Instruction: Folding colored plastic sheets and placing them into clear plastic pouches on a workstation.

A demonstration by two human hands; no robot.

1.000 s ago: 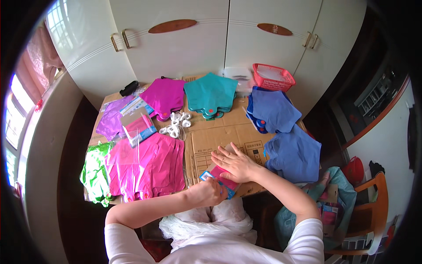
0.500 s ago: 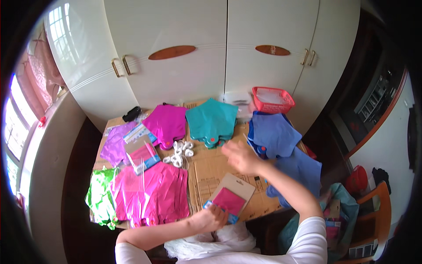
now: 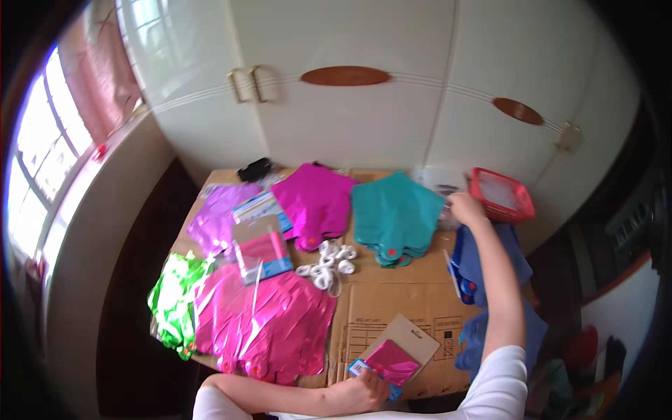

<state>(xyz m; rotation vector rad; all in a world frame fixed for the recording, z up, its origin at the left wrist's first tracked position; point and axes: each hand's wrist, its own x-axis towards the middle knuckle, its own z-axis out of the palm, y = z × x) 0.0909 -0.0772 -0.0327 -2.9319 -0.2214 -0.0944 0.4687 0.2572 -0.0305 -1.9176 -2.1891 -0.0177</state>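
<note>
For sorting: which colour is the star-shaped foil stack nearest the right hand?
Teal, seen in the head view: stack, right hand.

Flat packet [image 3: 393, 355]: tan card backing with a hang slot at its far end, shiny magenta foil and a blue strip at the near end. Lies flat and angled on the cardboard-covered tabletop [image 3: 392, 297], near edge. Left hand [image 3: 360, 392] pinches its near corner.
</note>
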